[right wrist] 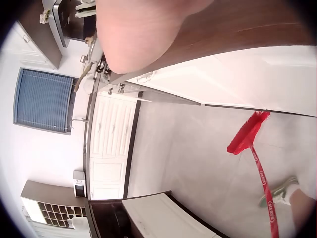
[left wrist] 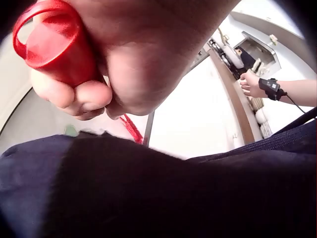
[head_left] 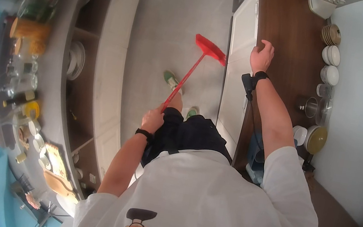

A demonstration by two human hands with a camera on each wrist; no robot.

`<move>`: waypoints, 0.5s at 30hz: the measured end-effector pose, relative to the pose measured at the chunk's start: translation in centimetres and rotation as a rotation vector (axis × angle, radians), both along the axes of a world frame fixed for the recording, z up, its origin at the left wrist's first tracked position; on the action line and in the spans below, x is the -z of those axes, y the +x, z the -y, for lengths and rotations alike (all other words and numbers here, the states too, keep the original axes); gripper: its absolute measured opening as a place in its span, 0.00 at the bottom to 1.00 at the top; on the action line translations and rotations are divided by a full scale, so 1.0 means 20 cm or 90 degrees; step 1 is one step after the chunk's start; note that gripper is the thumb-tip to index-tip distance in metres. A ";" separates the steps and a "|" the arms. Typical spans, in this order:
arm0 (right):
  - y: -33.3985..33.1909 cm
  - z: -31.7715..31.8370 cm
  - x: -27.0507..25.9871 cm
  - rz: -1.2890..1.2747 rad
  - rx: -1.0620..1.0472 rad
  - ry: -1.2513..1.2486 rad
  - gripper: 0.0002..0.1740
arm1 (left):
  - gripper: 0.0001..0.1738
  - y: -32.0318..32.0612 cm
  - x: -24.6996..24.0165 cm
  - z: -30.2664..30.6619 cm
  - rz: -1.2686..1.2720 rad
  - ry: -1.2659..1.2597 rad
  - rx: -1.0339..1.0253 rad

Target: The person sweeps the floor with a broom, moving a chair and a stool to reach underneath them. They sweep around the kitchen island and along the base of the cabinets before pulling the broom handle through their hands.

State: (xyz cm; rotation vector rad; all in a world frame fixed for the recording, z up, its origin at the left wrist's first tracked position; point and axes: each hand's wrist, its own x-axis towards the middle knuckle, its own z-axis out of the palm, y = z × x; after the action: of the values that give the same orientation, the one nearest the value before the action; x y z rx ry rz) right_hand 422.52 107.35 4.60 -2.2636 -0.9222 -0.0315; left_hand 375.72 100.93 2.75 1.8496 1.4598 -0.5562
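Left grip (head_left: 152, 121) wraps the broom (head_left: 190, 72), right grip (head_left: 261, 58) relaxed, apparently mid-sweep; the next stroke likely needs light pressure on the floor (head_left: 168, 23).

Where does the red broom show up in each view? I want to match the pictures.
Head view: the red broom slants through the centre, bristled end at upper centre.
Left wrist view: its handle end is large at upper left, in the left hand.
Right wrist view: right of centre, its handle running to the bottom edge.
Shared landmark: white cabinet front under the wooden counter.
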 end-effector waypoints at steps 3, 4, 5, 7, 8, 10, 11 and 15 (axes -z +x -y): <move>0.13 -0.16 0.06 0.021 -0.014 -0.019 0.19 | 0.28 0.18 0.09 -0.24 0.015 0.024 -0.010; 0.17 -0.21 0.08 0.035 -0.046 -0.033 0.19 | 0.28 0.23 0.13 -0.35 0.018 0.023 -0.009; 0.22 -0.27 0.09 0.037 -0.047 -0.034 0.19 | 0.29 0.28 0.16 -0.48 0.026 0.023 -0.013; 0.31 -0.41 0.12 0.122 -0.032 -0.041 0.19 | 0.30 0.39 0.19 -0.74 0.030 0.015 -0.025; 0.35 -0.48 0.14 0.117 -0.018 -0.048 0.20 | 0.30 0.45 0.17 -0.87 0.025 0.002 -0.034; 0.46 -0.59 0.20 0.157 -0.022 -0.076 0.20 | 0.29 0.56 0.20 -1.10 0.025 -0.008 -0.044; 0.49 -0.65 0.24 0.198 -0.005 -0.094 0.21 | 0.29 0.61 0.20 -1.21 0.017 -0.008 -0.051; 0.43 -0.72 0.19 0.215 0.067 -0.163 0.21 | 0.29 0.82 0.18 -1.59 0.022 -0.007 -0.029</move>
State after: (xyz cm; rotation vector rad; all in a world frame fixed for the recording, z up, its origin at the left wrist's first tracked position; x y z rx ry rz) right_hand 431.13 121.76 0.80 -2.5946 -1.0243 -0.3724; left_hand 392.19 132.77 -0.88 1.8039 1.4695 -0.5077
